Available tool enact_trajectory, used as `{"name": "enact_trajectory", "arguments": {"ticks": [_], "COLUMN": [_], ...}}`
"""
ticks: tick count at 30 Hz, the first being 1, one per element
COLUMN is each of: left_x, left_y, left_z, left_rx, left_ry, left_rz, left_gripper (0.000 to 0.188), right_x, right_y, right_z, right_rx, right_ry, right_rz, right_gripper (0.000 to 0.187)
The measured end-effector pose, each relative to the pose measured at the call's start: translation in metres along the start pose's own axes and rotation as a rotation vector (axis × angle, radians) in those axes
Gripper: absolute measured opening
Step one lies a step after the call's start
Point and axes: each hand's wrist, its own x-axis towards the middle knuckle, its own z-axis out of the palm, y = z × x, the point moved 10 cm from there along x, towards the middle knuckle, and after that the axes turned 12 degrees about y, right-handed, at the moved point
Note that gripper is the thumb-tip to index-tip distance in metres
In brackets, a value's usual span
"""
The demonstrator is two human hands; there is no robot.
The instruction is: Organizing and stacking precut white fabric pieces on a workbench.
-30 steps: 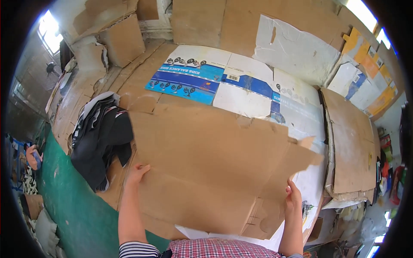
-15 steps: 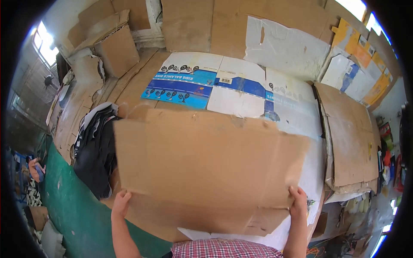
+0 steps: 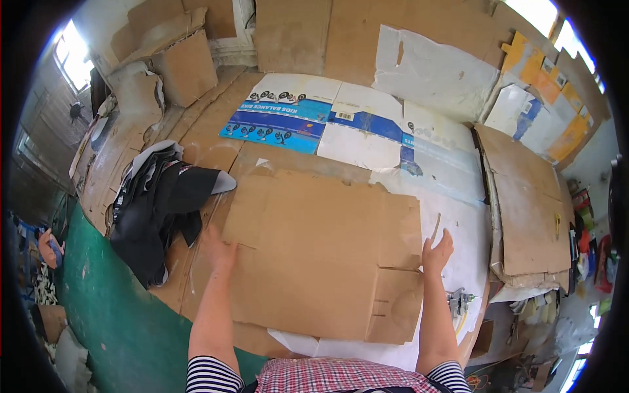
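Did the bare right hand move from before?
Yes. The right hand has moved forward, nearer the flat blue-and-white printed cardboard panel beyond the large brown cardboard sheet.

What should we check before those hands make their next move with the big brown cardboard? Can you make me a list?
1. Brown cardboard sheet lying flat: ok, it looks mostly flat.
2. Sheet without cuts: not ok, a slit runs in from its right edge.
3. Left hand gripping firmly: cannot tell, it is blurred at the left edge.
4. Right hand gripping: not ok, it looks open by the right edge.
5. Black fabric pieces not touching the sheet: cannot tell, one grey tip comes very close.
6. Spray gun off the sheet: ok, it lies to the right.
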Motion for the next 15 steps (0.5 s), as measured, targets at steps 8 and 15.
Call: {"name": "enact_trajectory", "arguments": {"ticks": [8,15], "left_x": [-0.089,-0.08], "left_y": [0.175,0.169], "left_z": [0.032,0.08], "left_rx": [-0.092,-0.129], "left_ry": [-0.018,-0.046], "left_rz": [0.629,0.58], "left_gripper": [0.067,0.062], "right_x": [-0.137,-0.165], "right_y": [-0.173,-0.164], "right_z": [0.042,0.076], "right_rx": [0.156,0.147], "right_ry": [-0.592,-0.773], "right_rz": [-0.579,-0.554], "right_gripper": [0.052,0.055]}}
